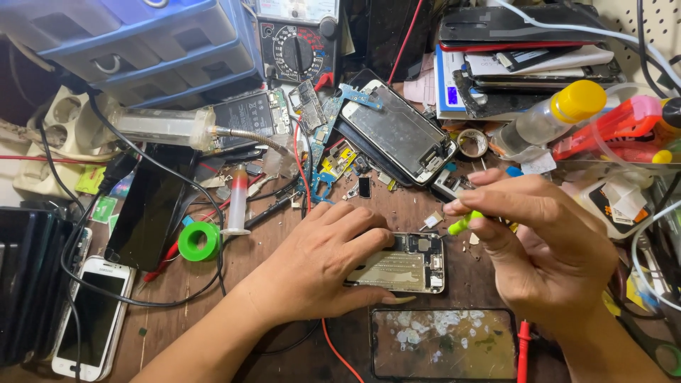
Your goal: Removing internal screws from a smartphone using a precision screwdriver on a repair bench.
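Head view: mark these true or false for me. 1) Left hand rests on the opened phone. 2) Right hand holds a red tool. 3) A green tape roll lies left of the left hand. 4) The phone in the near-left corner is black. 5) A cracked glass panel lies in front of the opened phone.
1) True: the left hand presses on the opened phone.
2) False: the right hand holds a yellow-green tool.
3) True: the tape roll lies there.
4) False: that phone is white.
5) True: the glass panel lies nearer the camera.
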